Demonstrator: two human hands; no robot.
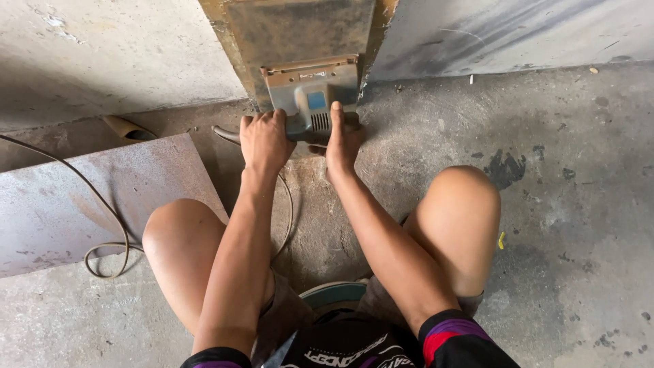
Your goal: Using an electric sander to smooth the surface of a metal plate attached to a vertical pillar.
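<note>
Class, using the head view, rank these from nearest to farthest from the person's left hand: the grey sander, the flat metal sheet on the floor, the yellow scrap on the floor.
1. Grey sander: gripped by the left hand.
2. Flat metal sheet: on the floor, left.
3. Yellow scrap: far right, beyond the knee.

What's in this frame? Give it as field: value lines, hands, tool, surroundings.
left hand: left hand grips the rear handle of the sander
right hand: right hand clasps the sander body from the side, thumb up
tool: grey electric sander, flat pad pressed to the rusty metal panel
workpiece: rusty metal panel, standing against the wall
cord: power cord trailing left across the metal sheet
other: flat metal sheet lying on the concrete floor
posture: squatting, knees either side of the arms
</note>
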